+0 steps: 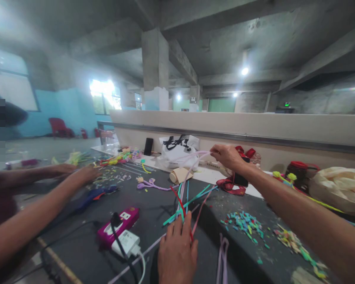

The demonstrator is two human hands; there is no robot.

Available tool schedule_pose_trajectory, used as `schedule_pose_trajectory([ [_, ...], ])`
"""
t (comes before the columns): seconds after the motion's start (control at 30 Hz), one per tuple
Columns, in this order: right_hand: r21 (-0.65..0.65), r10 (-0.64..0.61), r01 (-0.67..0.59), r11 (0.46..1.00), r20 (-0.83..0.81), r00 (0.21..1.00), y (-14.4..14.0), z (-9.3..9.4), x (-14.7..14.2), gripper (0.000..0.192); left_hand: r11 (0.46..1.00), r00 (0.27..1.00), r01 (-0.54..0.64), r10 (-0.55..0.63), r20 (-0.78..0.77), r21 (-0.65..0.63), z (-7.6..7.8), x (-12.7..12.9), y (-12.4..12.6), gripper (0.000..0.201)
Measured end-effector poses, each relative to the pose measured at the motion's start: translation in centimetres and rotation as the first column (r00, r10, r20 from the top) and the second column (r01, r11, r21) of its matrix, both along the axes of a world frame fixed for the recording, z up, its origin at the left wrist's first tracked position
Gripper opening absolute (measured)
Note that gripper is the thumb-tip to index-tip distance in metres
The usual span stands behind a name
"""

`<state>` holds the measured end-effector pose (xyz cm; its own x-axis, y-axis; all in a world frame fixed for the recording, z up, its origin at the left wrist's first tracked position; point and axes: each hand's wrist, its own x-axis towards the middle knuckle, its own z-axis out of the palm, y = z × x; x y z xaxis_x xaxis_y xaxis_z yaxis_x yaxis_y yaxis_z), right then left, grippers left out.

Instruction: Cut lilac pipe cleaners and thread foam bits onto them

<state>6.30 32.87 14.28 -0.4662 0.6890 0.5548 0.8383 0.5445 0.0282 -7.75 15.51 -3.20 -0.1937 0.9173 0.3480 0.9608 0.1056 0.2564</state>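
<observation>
My right hand (227, 156) is raised in front of the white bag, its fingers pinched on a lavender pipe cleaner (190, 170) that curves down toward the table. Lower down, my left hand (177, 246) lies flat, palm down, its fingers stretched over a loose bunch of pipe cleaners. In that bunch are teal pipe cleaners (199, 196), a red pipe cleaner (178, 198) and a pink one (200, 215); their ends under my fingers are hidden. To the right of my left hand lies a folded lavender pipe cleaner (223, 256). Lavender-handled scissors or a similar shape (150, 184) rest beyond.
A magenta power strip (126, 221) with a white charger (126, 241) and cables sits left. Teal clippings (247, 224) lie right. A white bag (177, 154), tape roll (179, 175) and red strap (231, 186) stand behind. A co-worker's hands (87, 173) work at left.
</observation>
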Motion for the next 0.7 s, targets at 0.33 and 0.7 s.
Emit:
schedule_pose_trajectory([
  [0.33, -0.36, -0.016, -0.105, 0.927, -0.317, 0.948, -0.5, 0.8, 1.5, 0.023, 0.996, 1.0, 0.004, -0.004, 0.0, -0.088, 0.2, 0.3, 0.0, 0.047],
  [0.7, -0.646, -0.051, -0.441, 0.623, -0.596, 0.802, -6.0, -1.2, 4.1, 0.018, 0.99, 0.981, 0.143, -0.143, 0.134, 0.011, 2.2, 0.0, -1.6, 0.029],
])
